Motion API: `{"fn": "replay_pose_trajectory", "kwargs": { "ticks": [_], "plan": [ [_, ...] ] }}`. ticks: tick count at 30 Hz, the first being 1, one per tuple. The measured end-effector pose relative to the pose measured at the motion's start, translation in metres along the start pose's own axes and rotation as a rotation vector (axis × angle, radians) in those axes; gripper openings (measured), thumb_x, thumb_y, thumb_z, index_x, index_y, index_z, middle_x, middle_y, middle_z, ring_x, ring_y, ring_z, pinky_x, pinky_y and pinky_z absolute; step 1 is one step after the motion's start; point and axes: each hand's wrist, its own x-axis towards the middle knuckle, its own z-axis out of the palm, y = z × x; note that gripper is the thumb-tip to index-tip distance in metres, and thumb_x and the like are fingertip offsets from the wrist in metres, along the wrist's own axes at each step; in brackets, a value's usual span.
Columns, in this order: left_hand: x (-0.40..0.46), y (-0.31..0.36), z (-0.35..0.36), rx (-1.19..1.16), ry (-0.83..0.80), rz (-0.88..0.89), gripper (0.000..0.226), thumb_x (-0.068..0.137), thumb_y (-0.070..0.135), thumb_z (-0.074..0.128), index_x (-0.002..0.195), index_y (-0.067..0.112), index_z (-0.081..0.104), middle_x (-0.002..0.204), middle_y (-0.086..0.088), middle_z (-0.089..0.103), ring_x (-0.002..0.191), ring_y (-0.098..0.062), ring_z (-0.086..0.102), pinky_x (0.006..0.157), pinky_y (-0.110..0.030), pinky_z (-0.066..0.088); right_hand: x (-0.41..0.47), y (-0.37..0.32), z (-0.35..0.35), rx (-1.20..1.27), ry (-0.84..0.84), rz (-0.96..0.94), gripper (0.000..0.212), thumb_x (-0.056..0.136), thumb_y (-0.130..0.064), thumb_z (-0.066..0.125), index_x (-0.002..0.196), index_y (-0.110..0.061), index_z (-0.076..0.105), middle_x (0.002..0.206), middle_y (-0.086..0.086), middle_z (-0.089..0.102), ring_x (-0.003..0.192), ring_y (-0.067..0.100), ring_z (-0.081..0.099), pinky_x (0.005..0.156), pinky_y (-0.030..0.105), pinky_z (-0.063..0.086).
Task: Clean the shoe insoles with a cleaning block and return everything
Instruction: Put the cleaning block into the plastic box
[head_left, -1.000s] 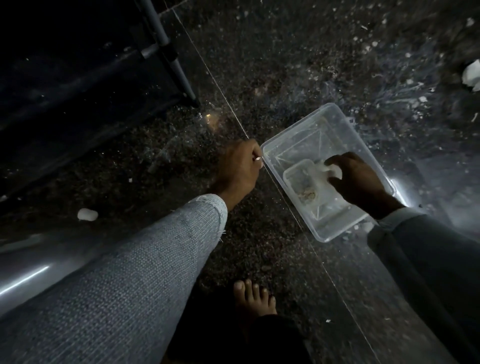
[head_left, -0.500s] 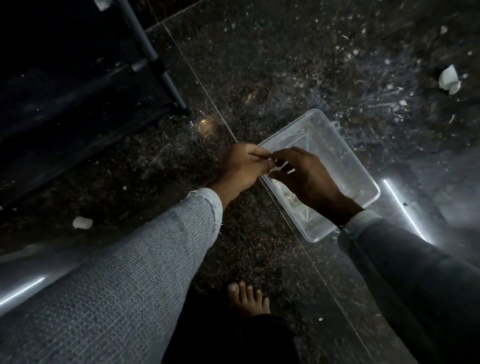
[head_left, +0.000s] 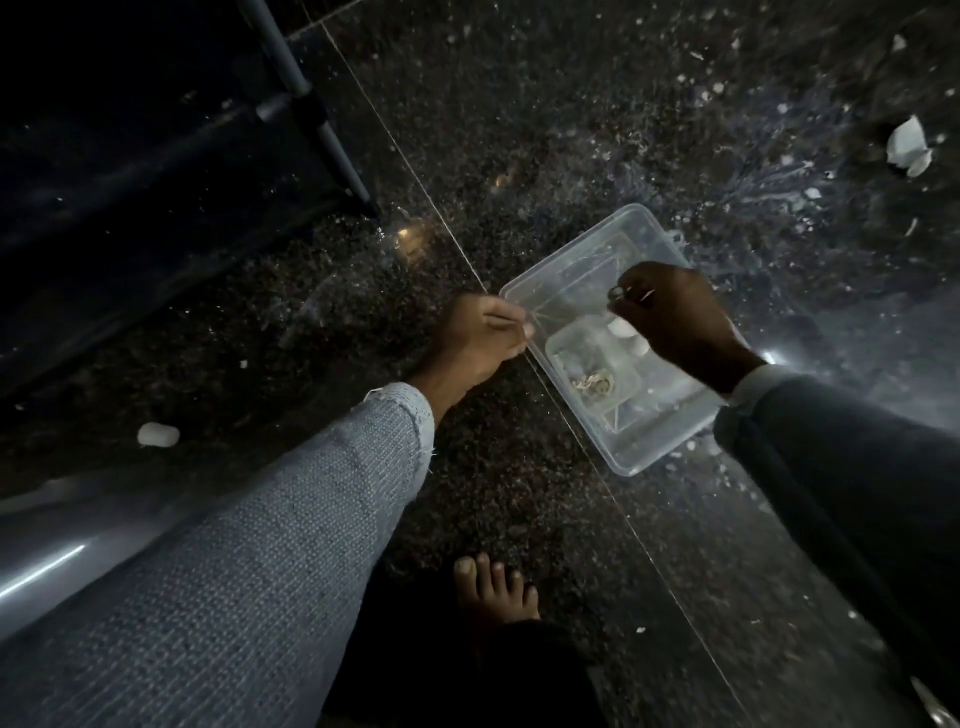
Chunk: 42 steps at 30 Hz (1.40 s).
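My left hand (head_left: 480, 338) is curled closed at the clear plastic tub's (head_left: 654, 457) rim; my right hand (head_left: 675, 317), fingers closed, hovers above it, pinching something tiny, on dark speckled floor (head_left: 519, 156).

Clear glossy plastic box (head_left: 649, 447); polished speckled stone floor (head_left: 519, 130); coarse knitted grey sleeve (head_left: 260, 545); smooth metal pole (head_left: 291, 73).

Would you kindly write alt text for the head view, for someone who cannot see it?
Two hands, left and right, pinch thin sticks over a clear plastic tub on a dark speckled floor. The tub holds a smaller clear container. A bare foot shows below.
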Motion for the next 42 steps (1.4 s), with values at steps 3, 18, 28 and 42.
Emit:
{"fn": "replay_pose_trajectory", "kwargs": {
  "ticks": [3,18,28,42],
  "plan": [
    [0.0,-0.009,-0.008,0.024,0.031,-0.015,0.024,0.088,0.001,0.066,0.111,-0.005,0.063,0.09,-0.012,0.065,0.076,-0.015,0.064,0.064,-0.015,0.055,0.016,0.015,0.0,-0.05,-0.032,0.133,0.01,0.088,-0.019,0.068,0.093,-0.011,0.066,0.091,0.011,0.069,0.081,0.028,0.065,0.074,0.044,0.055],
    [-0.004,-0.043,-0.04,0.063,0.06,-0.03,0.018,0.089,-0.003,0.063,0.107,-0.006,0.063,0.078,-0.007,0.062,0.07,-0.016,0.062,0.068,-0.021,0.055,0.036,0.005,0.024,-0.175,-0.23,0.288,0.023,0.085,-0.011,0.069,0.108,-0.009,0.065,0.111,0.01,0.062,0.099,0.025,0.058,0.086,0.036,0.049],
    [-0.025,-0.054,-0.075,0.231,0.19,0.018,0.009,0.088,0.01,0.068,0.086,0.018,0.063,0.073,0.003,0.061,0.071,-0.013,0.061,0.057,-0.02,0.044,0.033,-0.053,0.014,-0.255,-0.127,0.066,0.027,0.087,-0.023,0.069,0.111,-0.012,0.064,0.112,0.011,0.064,0.101,0.027,0.062,0.087,0.042,0.053],
    [-0.091,-0.121,-0.214,0.507,0.428,0.005,0.011,0.094,0.025,0.054,0.098,0.019,0.063,0.103,-0.007,0.065,0.095,-0.027,0.06,0.081,-0.036,0.048,0.013,-0.259,0.132,-0.395,-0.393,-0.337,0.038,0.097,-0.031,0.047,0.124,-0.005,0.054,0.122,0.023,0.058,0.111,0.042,0.056,0.091,0.042,0.045]
  ]
}}
